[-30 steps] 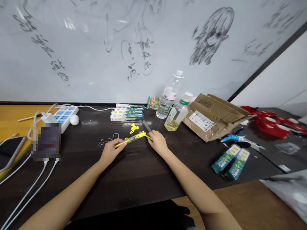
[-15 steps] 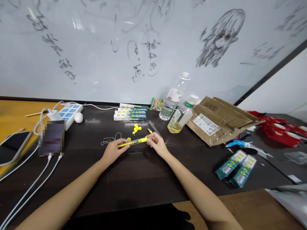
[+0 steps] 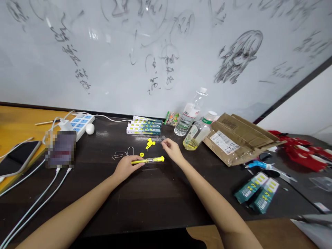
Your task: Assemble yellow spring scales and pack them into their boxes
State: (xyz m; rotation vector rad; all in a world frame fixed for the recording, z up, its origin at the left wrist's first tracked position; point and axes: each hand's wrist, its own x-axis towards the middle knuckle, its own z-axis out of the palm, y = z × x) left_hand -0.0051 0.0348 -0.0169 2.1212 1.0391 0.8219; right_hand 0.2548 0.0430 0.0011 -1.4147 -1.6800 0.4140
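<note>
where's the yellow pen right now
In the head view the yellow pen lies mid-table, its left end held by the left hand, just below the small yellow parts.

Dark table (image 3: 145, 197) bears boxes (image 3: 144, 126), 2 bottles (image 3: 193, 119), cardboard (image 3: 238, 136).

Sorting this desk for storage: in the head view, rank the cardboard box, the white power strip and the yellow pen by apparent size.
1. cardboard box
2. white power strip
3. yellow pen, held by the left hand

Two bare forearms, no sleeves, ringless left hand (image 3: 126, 168)
</note>
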